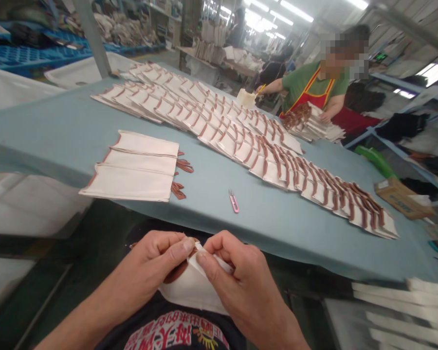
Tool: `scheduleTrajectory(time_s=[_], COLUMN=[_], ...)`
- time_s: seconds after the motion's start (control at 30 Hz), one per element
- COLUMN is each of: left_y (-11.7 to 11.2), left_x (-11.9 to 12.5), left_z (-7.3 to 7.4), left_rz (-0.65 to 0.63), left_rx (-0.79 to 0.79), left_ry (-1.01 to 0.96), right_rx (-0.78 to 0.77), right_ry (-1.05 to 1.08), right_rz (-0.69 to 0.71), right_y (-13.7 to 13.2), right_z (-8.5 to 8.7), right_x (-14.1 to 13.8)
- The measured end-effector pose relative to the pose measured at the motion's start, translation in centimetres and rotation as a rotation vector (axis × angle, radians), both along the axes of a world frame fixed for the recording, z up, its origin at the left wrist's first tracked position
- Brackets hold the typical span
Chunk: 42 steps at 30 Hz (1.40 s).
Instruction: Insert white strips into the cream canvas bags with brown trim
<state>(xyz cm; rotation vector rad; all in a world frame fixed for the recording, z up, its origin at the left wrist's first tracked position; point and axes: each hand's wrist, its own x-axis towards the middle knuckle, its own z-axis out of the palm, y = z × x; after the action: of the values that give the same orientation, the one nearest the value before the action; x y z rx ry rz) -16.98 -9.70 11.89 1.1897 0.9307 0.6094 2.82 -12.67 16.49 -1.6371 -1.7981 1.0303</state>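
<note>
Over my lap, my left hand (168, 253) and my right hand (226, 262) pinch the edge of a cream fabric pouch (193, 287) with brown trim. Their fingertips nearly meet at a small white fold, and the fingers cover most of that corner. On the table ahead lie pink thread snips (234, 201), blades pointing away from me. To their left, a few cream pouches (138, 167) overlap in a small stack, brown drawstring ends (183, 165) sticking out on the right side.
Long overlapping rows of cream pouches (219, 126) run across the blue-green table (51, 131). On the far side, a person in a green shirt and red apron (310, 90) handles a pile of pouches (314, 121). A cardboard box (403, 197) sits at the right end.
</note>
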Motion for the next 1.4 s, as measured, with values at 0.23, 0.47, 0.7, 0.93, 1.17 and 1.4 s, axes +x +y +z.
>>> scheduleTrajectory(time_s=[0.23,0.47,0.7,0.93,1.17,1.4], left_y=[0.1,0.5,0.3,-0.7,-1.0,-1.5], left_x=[-0.2,0.1,0.0,0.6,2.3,3.7], left_z=[-0.1,-0.7,-0.5,-0.6,-0.6,-0.7], left_rz=[-0.007,-0.009,-0.002,0.055,0.185,0.277], left_rx=[-0.013,-0.007,0.053,0.017,0.242,0.442], left_ry=[0.015,0.044,0.055,0.092,0.325,0.495], right_rx=[0.120,0.307,0.395,0.404,0.482,0.383], right_ry=[-0.095,-0.319,-0.400,-0.335,-0.315,-0.319], right_rz=[0.011,0.035,0.062,0.056,0.022,0.037], right_y=[0.1,0.0,0.1,0.4,0.4,0.9], right_z=[-0.5,-1.0,-1.3,-2.2,-3.5,-3.4], right_x=[-0.2,-0.3,-0.1,0.4,0.7,1.3])
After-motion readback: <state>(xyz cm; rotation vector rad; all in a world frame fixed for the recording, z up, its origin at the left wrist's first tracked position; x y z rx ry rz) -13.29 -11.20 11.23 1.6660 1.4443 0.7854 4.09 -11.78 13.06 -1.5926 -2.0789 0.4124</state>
